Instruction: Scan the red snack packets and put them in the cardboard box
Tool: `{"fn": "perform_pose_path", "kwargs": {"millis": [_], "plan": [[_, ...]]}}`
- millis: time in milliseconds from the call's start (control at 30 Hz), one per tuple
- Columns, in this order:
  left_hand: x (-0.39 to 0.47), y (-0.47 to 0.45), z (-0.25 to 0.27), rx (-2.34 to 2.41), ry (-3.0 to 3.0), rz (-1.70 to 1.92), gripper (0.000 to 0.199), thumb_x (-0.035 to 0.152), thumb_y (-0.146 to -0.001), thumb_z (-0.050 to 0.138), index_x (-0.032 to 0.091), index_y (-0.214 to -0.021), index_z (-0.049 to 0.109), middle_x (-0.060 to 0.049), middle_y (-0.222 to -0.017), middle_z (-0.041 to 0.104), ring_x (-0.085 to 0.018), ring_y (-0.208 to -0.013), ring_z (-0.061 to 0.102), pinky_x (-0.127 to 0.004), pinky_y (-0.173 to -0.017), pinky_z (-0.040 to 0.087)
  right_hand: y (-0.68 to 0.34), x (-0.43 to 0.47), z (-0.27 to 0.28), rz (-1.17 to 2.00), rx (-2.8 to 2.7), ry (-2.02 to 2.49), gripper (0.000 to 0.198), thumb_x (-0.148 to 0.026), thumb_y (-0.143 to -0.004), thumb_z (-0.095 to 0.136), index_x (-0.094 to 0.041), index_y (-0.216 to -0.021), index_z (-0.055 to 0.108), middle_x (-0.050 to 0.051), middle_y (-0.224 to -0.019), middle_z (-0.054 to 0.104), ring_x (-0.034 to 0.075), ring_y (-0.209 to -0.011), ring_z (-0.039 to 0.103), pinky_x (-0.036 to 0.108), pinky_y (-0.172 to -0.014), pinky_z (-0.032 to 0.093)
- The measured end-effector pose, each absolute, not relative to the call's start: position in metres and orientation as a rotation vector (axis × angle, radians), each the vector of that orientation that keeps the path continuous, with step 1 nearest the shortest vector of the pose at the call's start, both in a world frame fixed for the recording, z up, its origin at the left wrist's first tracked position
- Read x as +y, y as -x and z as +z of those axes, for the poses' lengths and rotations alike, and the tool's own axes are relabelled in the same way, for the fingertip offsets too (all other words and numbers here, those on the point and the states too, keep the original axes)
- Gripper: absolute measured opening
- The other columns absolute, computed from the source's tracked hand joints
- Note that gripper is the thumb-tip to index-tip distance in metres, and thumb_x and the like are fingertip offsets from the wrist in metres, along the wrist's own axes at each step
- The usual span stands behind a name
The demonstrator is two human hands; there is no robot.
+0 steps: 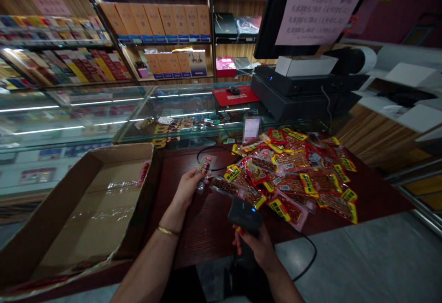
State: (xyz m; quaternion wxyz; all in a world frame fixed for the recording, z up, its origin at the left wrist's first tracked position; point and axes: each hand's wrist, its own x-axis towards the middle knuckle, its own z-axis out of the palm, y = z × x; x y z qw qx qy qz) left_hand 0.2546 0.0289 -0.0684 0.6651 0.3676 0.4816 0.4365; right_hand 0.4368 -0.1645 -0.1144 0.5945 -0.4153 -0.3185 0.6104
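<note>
Between the thumb and fingers of my left hand point(189, 182) is a small clear snack packet point(206, 165) with a red label, held up over the dark red tabletop point(193, 234). My right hand point(257, 243) is wrapped around the handle of a black barcode scanner point(246, 213), which shows a small blue light on top. The scanner's head points toward the far side of the table, a little right of the held packet. Beyond it, a spread heap of snack packets point(290, 160) with red and yellow wrapping covers the right of the table.
An open cardboard box point(138, 211) stands at the left, with one red packet point(144, 172) inside. Behind is a glass display counter point(186, 96) with a red mouse pad point(238, 96) and a monitor point(269, 17). A black cable point(314, 252) loops at the lower right.
</note>
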Motion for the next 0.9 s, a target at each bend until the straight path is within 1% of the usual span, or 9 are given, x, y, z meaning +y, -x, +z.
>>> {"fn": "perform_pose_path", "kwargs": {"millis": [100,233,300,367,433,600,700,767,900], "plan": [[0.030,-0.255,-0.067,1.104,-0.810,0.998,0.036,0.027,-0.061,0.084,0.012,-0.093,0.076,-0.005,-0.076,0.079,-0.011,-0.049,0.063,-0.021,-0.046,0.054,-0.436,-0.164,-0.113,1.410,-0.721,0.972,0.037,-0.051,-0.078,0.086,-0.016,-0.089,0.076,-0.001,-0.057,0.068,0.013,-0.042,0.061,0.029,-0.052,0.057],[0.029,-0.256,-0.065,1.125,-0.773,0.960,0.028,0.027,-0.067,0.074,0.013,-0.091,0.075,-0.004,-0.070,0.077,-0.017,-0.047,0.064,-0.032,-0.044,0.059,-0.437,-0.163,-0.112,1.424,-0.741,0.973,0.037,-0.051,-0.077,0.086,-0.017,-0.077,0.073,0.000,-0.056,0.068,0.013,-0.042,0.060,0.027,-0.049,0.054],[0.029,-0.255,-0.065,1.137,-0.767,0.950,0.027,0.026,-0.069,0.071,0.013,-0.092,0.074,-0.003,-0.066,0.075,-0.019,-0.045,0.064,-0.034,-0.043,0.059,-0.437,-0.164,-0.113,1.429,-0.744,0.976,0.036,-0.050,-0.077,0.086,-0.016,-0.079,0.074,0.000,-0.057,0.068,0.013,-0.042,0.060,0.028,-0.051,0.055],[0.029,-0.255,-0.066,1.136,-0.772,0.953,0.027,0.025,-0.071,0.070,0.012,-0.094,0.075,-0.003,-0.065,0.075,-0.019,-0.044,0.064,-0.034,-0.044,0.059,-0.437,-0.164,-0.114,1.420,-0.740,0.976,0.036,-0.050,-0.078,0.086,-0.016,-0.087,0.076,-0.001,-0.056,0.067,0.012,-0.043,0.061,0.030,-0.055,0.058],[0.030,-0.254,-0.068,1.133,-0.778,0.950,0.027,0.027,-0.074,0.072,0.012,-0.096,0.075,-0.004,-0.068,0.076,-0.018,-0.044,0.064,-0.033,-0.044,0.059,-0.436,-0.165,-0.115,1.409,-0.739,0.973,0.036,-0.050,-0.079,0.085,-0.016,-0.091,0.077,-0.002,-0.054,0.066,0.012,-0.042,0.060,0.031,-0.058,0.059],[0.031,-0.253,-0.073,1.100,-0.769,0.952,0.030,0.034,-0.079,0.075,0.013,-0.099,0.075,-0.007,-0.079,0.080,-0.016,-0.047,0.066,-0.030,-0.047,0.059,-0.436,-0.164,-0.113,1.405,-0.764,1.020,0.039,-0.054,-0.079,0.084,-0.016,-0.087,0.077,-0.002,-0.056,0.066,0.011,-0.042,0.059,0.027,-0.053,0.055],[0.031,-0.253,-0.073,1.081,-0.769,0.934,0.028,0.030,-0.080,0.073,0.013,-0.101,0.076,-0.007,-0.077,0.081,-0.016,-0.048,0.067,-0.029,-0.051,0.060,-0.434,-0.161,-0.106,1.421,-0.803,1.092,0.046,-0.059,-0.078,0.082,-0.015,-0.084,0.076,-0.001,-0.055,0.064,0.011,-0.041,0.057,0.026,-0.050,0.051],[0.031,-0.252,-0.072,1.075,-0.772,0.928,0.025,0.027,-0.079,0.072,0.013,-0.100,0.078,-0.007,-0.080,0.082,-0.016,-0.051,0.068,-0.027,-0.053,0.059,-0.432,-0.159,-0.098,1.431,-0.835,1.152,0.049,-0.062,-0.077,0.080,-0.014,-0.083,0.074,-0.002,-0.054,0.062,0.011,-0.041,0.055,0.025,-0.048,0.049],[0.033,-0.251,-0.073,1.066,-0.777,0.917,0.020,0.029,-0.084,0.070,0.014,-0.095,0.079,-0.010,-0.090,0.084,-0.017,-0.056,0.072,-0.025,-0.054,0.058,-0.426,-0.158,-0.083,1.335,-0.978,1.337,0.045,-0.060,-0.081,0.075,-0.016,-0.076,0.069,-0.001,-0.054,0.063,0.013,-0.044,0.057,0.024,-0.046,0.044]]}}
